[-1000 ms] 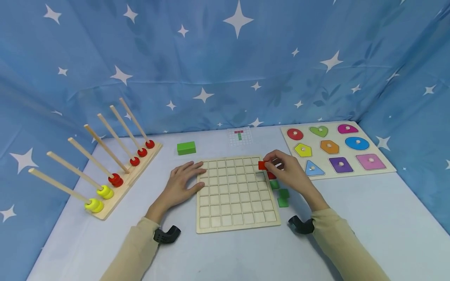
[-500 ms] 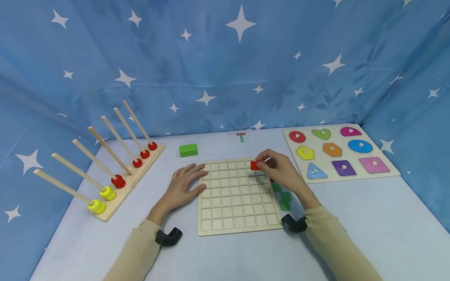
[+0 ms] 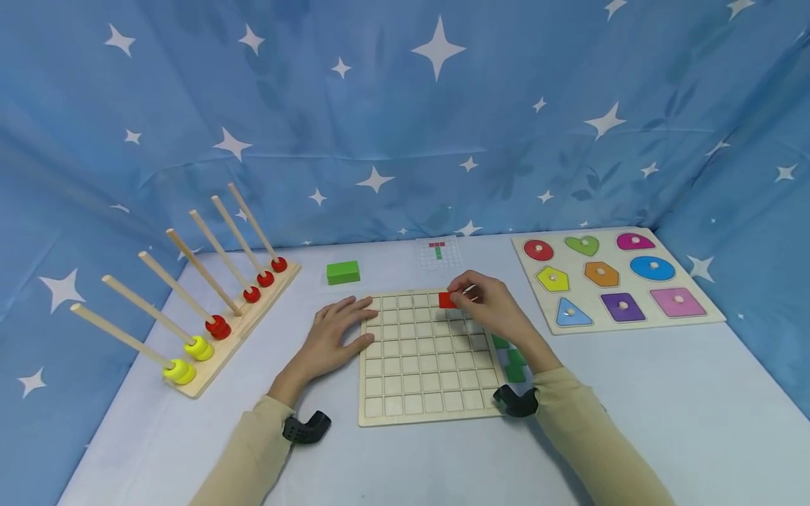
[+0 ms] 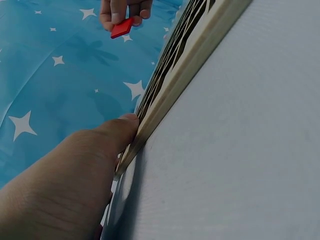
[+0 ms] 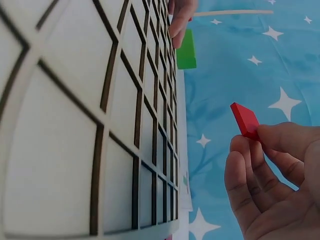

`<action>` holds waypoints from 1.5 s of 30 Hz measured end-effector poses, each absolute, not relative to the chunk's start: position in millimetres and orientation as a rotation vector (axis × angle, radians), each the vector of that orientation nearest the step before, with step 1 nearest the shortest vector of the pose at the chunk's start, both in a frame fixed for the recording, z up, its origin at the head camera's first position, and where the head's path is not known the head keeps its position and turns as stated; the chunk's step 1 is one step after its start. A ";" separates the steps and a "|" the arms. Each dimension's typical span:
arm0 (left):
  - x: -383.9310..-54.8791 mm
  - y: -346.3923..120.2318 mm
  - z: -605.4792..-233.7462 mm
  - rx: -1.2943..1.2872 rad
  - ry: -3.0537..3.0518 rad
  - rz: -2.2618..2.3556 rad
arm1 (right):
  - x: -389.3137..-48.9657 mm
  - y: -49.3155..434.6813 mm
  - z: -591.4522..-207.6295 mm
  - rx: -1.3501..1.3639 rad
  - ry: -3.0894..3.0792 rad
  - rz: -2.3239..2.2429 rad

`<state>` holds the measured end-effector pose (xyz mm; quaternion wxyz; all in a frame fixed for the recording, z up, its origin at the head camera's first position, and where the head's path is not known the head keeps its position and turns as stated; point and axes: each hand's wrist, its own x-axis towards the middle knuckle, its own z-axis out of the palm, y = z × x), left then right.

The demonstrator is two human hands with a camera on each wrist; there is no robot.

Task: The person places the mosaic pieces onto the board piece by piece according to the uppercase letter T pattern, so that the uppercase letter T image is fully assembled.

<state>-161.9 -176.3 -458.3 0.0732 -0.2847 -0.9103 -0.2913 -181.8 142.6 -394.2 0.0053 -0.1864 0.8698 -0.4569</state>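
My right hand [image 3: 490, 309] pinches a small red square tile [image 3: 446, 300] between thumb and fingertips. It is held over the far rows of a wooden grid board [image 3: 413, 403], right of the middle. In the right wrist view the tile [image 5: 245, 121] is tilted and clear of the grid. My left hand [image 3: 332, 339] rests at the board's left edge, fingers spread, with the thumb [image 4: 122, 131] against the rim in the left wrist view. Green tiles [image 3: 515, 373] lie along the board's right side, partly covered by my right forearm.
Behind the board lies a printed card [image 3: 439, 261] with a red and green T pattern. A green block [image 3: 342, 273] sits at back left. A peg stand [image 3: 218, 360] with coloured rings is far left. A knobbed shape puzzle [image 3: 616, 309] lies at right.
My right hand has carried the red tile leftward from the board's right edge to over its far rows. The left hand stays at the left edge. The head view has shifted slightly.
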 end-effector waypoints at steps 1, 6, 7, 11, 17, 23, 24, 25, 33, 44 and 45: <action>-161.9 -176.2 -458.3 -0.852 -2.734 -0.878 | -182.4 141.1 -394.5 -0.592 2.715 -1.434; -161.0 -175.8 -458.5 -0.845 -2.739 -0.878 | -184.9 133.2 -396.1 -0.629 2.668 -1.445; -160.9 -175.7 -458.3 -0.842 -2.743 -0.884 | -185.3 131.4 -396.1 -0.635 2.657 -1.448; -160.6 -175.4 -457.6 -0.835 -2.747 -0.888 | -188.5 124.3 -396.6 -0.639 2.636 -1.436; -161.1 -174.9 -457.5 -0.832 -2.759 -0.863 | -194.0 112.2 -399.4 -0.613 2.620 -1.402; -162.8 -174.6 -457.5 -0.831 -2.765 -0.847 | -198.4 96.7 -404.2 -0.604 2.575 -1.375; -162.9 -174.7 -457.4 -0.829 -2.767 -0.847 | -199.0 93.8 -405.0 -0.603 2.573 -1.361; -163.0 -174.8 -457.3 -0.825 -2.771 -0.852 | -199.7 91.1 -406.0 -0.600 2.576 -1.344; -162.6 -175.1 -456.9 -0.813 -2.770 -0.856 | -202.6 76.7 -410.5 -0.587 2.652 -1.111; -162.4 -175.4 -456.9 -0.806 -2.771 -0.873 | -204.5 70.4 -410.9 -0.595 2.711 -0.942; -161.9 -175.2 -457.2 -0.803 -2.776 -0.879 | -204.2 70.4 -411.2 -0.589 2.710 -0.938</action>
